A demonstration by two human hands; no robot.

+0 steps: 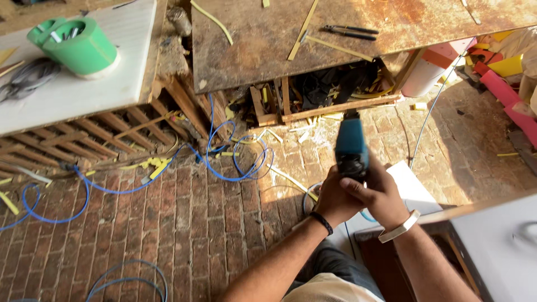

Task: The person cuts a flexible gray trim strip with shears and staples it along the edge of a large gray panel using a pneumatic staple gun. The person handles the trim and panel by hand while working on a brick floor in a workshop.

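Note:
A teal power drill (351, 144) points away from me, over the brick floor. My left hand (331, 197), with a black band on the wrist, wraps the lower part of the tool from the left. My right hand (382, 196), with a white band on the wrist, covers the dark rear of the tool from the right, its fingers overlapping the left hand. Both hands grip the tool together. The drill's tip is hidden from this angle.
A rusty metal-topped bench (335, 33) with pliers (349, 32) and yellow strips stands ahead. A white board (84, 84) at left carries a green bucket (78, 45). Blue cable (235, 168) loops over the brick floor (184, 223). White panels (492, 235) lie at right, pink pieces (503, 89) beyond.

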